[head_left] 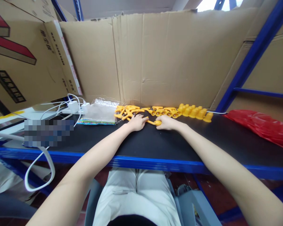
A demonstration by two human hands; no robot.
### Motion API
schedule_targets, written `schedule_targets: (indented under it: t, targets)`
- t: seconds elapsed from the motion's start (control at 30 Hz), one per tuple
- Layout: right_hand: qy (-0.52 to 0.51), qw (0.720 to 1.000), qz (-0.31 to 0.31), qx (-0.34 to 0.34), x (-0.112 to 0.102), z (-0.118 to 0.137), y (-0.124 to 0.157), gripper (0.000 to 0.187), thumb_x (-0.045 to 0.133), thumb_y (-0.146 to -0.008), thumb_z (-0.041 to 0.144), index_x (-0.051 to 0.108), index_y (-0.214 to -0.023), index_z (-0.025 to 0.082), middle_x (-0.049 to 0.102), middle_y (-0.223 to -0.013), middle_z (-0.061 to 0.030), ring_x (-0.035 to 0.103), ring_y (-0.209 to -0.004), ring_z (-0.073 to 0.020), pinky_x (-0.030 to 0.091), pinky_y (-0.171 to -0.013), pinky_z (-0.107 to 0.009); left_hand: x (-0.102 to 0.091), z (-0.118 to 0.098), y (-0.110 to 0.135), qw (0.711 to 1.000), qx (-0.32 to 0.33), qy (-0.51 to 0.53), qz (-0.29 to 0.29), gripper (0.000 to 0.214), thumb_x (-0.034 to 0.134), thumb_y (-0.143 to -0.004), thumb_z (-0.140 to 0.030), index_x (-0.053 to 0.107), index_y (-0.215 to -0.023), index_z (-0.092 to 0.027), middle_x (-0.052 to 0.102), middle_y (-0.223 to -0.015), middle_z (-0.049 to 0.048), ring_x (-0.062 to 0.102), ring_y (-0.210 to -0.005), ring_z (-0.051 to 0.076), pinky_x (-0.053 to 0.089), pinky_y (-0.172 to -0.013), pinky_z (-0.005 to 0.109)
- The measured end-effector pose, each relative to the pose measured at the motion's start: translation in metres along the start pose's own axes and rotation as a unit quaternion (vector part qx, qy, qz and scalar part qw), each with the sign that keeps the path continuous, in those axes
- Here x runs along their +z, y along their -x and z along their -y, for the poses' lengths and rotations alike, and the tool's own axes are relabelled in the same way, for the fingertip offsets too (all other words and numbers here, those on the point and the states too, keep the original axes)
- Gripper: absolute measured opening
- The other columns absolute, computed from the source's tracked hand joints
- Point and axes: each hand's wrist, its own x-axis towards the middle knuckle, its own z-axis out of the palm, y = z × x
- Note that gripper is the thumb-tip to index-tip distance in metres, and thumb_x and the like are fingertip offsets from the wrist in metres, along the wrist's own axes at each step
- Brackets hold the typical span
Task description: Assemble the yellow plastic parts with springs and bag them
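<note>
Both my arms reach forward over a black work surface (155, 144). My left hand (137, 122) and my right hand (166, 122) lie close together, fingers curled, and between them they pinch a small yellow plastic part (153, 122). Just behind my left hand lies a heap of yellow plastic arms (126, 112). Behind my right hand sits a row of yellow funnel-shaped pieces (163, 111), and further right several yellow caps (195, 112) stand in a line.
A clear plastic bag (99, 111) lies to the left, with white chargers and cables (73, 106) beyond it. A red plastic bag (261, 125) lies at the right. Cardboard sheets (169, 59) wall the back. A blue shelf rail (155, 162) edges the front.
</note>
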Motion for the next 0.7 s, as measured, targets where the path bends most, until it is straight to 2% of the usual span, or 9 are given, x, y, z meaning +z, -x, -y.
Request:
schedule_targets:
  t: [0.07,0.13,0.33,0.43,0.5,0.57,0.7]
  targets:
    - [-0.012,1.0,-0.006,0.006,0.0,0.0,0.0,0.012,0.055,-0.061,0.023,0.044,-0.059,0.019,0.044,-0.053,0.0042,0.042,-0.051,-0.0103,0.027,-0.049,-0.023,-0.003,-0.001,0.0,1.0,-0.002,-0.015,-0.006,0.039,0.032,-0.091,-0.027,0.053,-0.124,-0.023,0.057,-0.115,0.0124,0.048,-0.112,0.028,0.037,-0.094,0.048]
    - [-0.014,0.999,-0.031,-0.005,0.001,0.001,0.0,0.013,0.055,-0.061,0.021,0.042,-0.058,0.019,0.044,-0.054,0.004,0.043,-0.052,-0.0106,0.028,-0.05,-0.023,-0.007,-0.002,0.001,0.999,-0.004,-0.039,-0.025,0.036,0.035,-0.089,-0.028,0.057,-0.117,-0.021,0.06,-0.106,0.0124,0.051,-0.105,0.028,0.039,-0.09,0.046]
    - [0.03,0.985,-0.141,-0.092,-0.002,-0.003,-0.003,0.009,0.053,-0.066,0.02,0.047,-0.061,0.018,0.056,-0.07,-0.0018,0.05,-0.067,-0.0146,0.034,-0.061,-0.024,-0.019,0.004,0.004,0.994,-0.017,-0.039,-0.103,0.03,0.04,-0.087,-0.029,0.058,-0.11,-0.021,0.062,-0.103,0.0108,0.055,-0.1,0.027,0.038,-0.086,0.043]
    - [0.027,0.98,-0.181,-0.074,-0.007,-0.005,-0.002,0.01,0.051,-0.076,0.026,0.051,-0.069,0.018,0.059,-0.074,-0.0037,0.053,-0.069,-0.0162,0.036,-0.064,-0.026,-0.022,0.009,0.005,0.99,-0.039,-0.04,-0.131,0.03,0.041,-0.086,-0.029,0.056,-0.111,-0.02,0.065,-0.1,0.0099,0.057,-0.097,0.026,0.039,-0.085,0.04]
    - [0.029,0.983,-0.18,-0.038,-0.01,-0.009,-0.001,0.018,0.051,-0.079,0.036,0.053,-0.073,0.019,0.06,-0.076,-0.0046,0.054,-0.07,-0.0176,0.036,-0.064,-0.027,-0.022,0.012,0.006,0.988,-0.056,-0.035,-0.136,0.03,0.043,-0.085,-0.03,0.056,-0.11,-0.02,0.066,-0.098,0.0094,0.058,-0.096,0.025,0.04,-0.084,0.038]
    - [0.04,0.988,-0.151,-0.003,-0.01,-0.014,-0.001,0.024,0.056,-0.077,0.043,0.054,-0.079,0.018,0.06,-0.08,-0.0059,0.055,-0.072,-0.0192,0.037,-0.064,-0.027,-0.022,0.015,0.007,0.989,-0.064,-0.028,-0.133,0.03,0.044,-0.084,-0.03,0.057,-0.109,-0.02,0.067,-0.098,0.0091,0.059,-0.095,0.025,0.04,-0.084,0.038]
    - [0.041,0.995,-0.067,0.063,-0.009,-0.028,-0.001,0.034,0.068,-0.067,0.037,0.053,-0.09,0.017,0.06,-0.088,-0.0073,0.055,-0.077,-0.0206,0.039,-0.065,-0.028,-0.021,0.018,0.007,0.991,-0.055,-0.025,-0.12,0.029,0.046,-0.081,-0.027,0.059,-0.106,-0.019,0.067,-0.098,0.0083,0.06,-0.095,0.024,0.041,-0.084,0.037]
